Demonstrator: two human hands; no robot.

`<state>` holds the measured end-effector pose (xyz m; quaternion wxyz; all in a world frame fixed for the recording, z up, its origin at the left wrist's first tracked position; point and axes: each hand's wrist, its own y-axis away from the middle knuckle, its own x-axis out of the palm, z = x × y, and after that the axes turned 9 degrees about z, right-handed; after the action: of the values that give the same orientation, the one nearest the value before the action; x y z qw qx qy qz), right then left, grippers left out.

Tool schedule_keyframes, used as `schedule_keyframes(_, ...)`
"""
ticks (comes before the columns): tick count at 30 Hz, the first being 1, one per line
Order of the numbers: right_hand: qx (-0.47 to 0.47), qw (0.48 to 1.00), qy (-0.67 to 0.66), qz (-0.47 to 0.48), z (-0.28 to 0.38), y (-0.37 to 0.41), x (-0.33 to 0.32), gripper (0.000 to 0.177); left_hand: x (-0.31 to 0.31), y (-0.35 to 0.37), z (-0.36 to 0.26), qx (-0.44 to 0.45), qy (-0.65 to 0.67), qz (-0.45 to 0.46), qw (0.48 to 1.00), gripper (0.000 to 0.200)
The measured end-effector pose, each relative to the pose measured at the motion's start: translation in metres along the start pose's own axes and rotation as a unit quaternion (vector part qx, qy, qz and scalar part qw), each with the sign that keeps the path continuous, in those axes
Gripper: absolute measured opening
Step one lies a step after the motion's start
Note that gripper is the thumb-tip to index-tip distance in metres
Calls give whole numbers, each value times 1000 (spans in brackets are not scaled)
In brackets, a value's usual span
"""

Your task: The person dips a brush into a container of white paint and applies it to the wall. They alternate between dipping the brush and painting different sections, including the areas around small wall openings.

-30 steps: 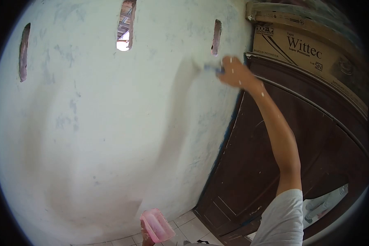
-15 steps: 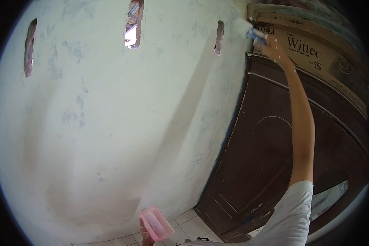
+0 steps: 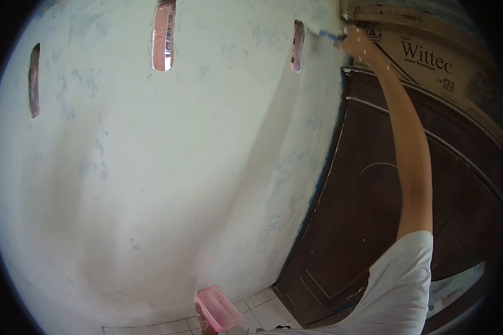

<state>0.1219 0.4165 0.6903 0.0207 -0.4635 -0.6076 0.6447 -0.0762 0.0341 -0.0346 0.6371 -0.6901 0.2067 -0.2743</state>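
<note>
High at the upper right, my right hand (image 3: 359,44) is closed around the handle of a paintbrush (image 3: 331,37) with blue on it. Its pale tip is at the wall (image 3: 173,162), just right of a narrow slot (image 3: 297,47), and blends with the paint. Low in the view, my left hand (image 3: 204,322) grips a pink plastic tub (image 3: 221,308) by its left side. The tub is tilted and looks smeared with pale residue inside. Most of the left hand's fingers are hidden behind it.
A dark brown wardrobe (image 3: 369,195) stands against the wall on the right. On top of it lies a cardboard box (image 3: 430,61) printed "Wittec". Two more slots, one in the middle (image 3: 163,39) and one at left (image 3: 34,81), pierce the patchy wall. Tiles (image 3: 257,298) cover the floor.
My right hand and the paintbrush have moved slightly left and up, closer to the right slot. The camera view has shifted a little; my left hand still holds the tub.
</note>
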Motion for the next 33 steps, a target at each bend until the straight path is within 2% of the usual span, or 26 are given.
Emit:
schedule_keyframes(3, -77, 993, 18, 92, -17, 52, 32, 51, -2, 2, 9, -14, 2, -34, 999, 15)
schedule_keyframes(4, -22, 970, 4, 243, 2, 69, 20, 49, -1, 3, 12, -18, 1, -45, 999, 16)
schedule_keyframes(5, 35, 921, -10, 388, 19, 79, 9, 46, 1, 5, 15, -21, 1, -58, 998, 17)
schedule_keyframes(6, 35, 920, -8, 389, 19, 78, 10, 46, 3, 6, 19, -25, 0, -70, 997, 17)
schedule_keyframes(8, 47, 869, -64, 488, 15, 74, 11, 35, 2, 5, 23, -35, -2, -90, 995, 19)
schedule_keyframes(10, 40, 945, -23, 323, 16, 53, -10, 26, -1, 1, 26, -44, -8, -106, 993, 21)
schedule_keyframes(11, -122, 956, 60, 258, -19, 14, -11, 27, -3, -1, 28, -49, -12, -115, 992, 22)
schedule_keyframes(12, -281, 931, 142, 183, -51, -21, -11, 29, -4, -3, 29, -53, -17, -124, 991, 23)
schedule_keyframes(13, -24, 962, 22, 270, -22, -37, -49, 32, -5, -5, 31, -57, -22, -133, 989, 24)
schedule_keyframes(15, -162, 971, 94, 146, -42, -77, -70, 32, -4, -6, 32, -67, -31, -155, 985, 26)
schedule_keyframes(16, -10, 997, 58, 59, -33, -90, -90, 45, -3, -7, 33, -72, -34, -166, 983, 27)
schedule_keyframes(17, 143, 989, 20, -28, -25, -101, -104, 60, -1, -7, 33, -78, -37, -178, 980, 28)
schedule_keyframes(20, 139, 985, 93, -30, -23, -125, -101, 62, 1, -10, 30, -91, -49, -207, 973, 31)
schedule_keyframes(21, 137, 986, 93, -33, -4, -115, -98, 62, 0, -13, 30, -94, -52, -215, 971, 33)
schedule_keyframes(23, 132, 991, -3, -15, 52, -79, -86, 59, -1, -18, 30, -101, -55, -231, 966, 35)
schedule_keyframes(25, 67, 996, 19, -53, 55, -82, -59, 56, -1, -20, 28, -113, -56, -249, 960, 37)
schedule_keyframes(26, 71, 996, 20, -53, 56, -81, -49, 56, 0, -21, 23, -122, -56, -259, 956, 38)
schedule_keyframes(28, 1, 1000, 8, -7, 75, -55, -35, 45, 1, -23, 11, -140, -58, -277, 949, 40)
schedule_keyframes(30, -88, 988, 58, -112, 82, -8, 6, 37, -1, -27, -1, -155, -59, -293, 942, 43)
schedule_keyframes(31, -119, 991, 44, -41, 80, 15, 23, 39, -2, -28, -7, -162, -59, -301, 938, 44)
schedule_keyframes(32, -81, 996, 24, 35, 107, 55, 23, 37, -1, -29, -13, -168, -59, -310, 934, 45)
schedule_keyframes(33, -86, 989, 53, 108, 109, 84, 38, 35, 0, -30, -18, -174, -60, -319, 930, 46)
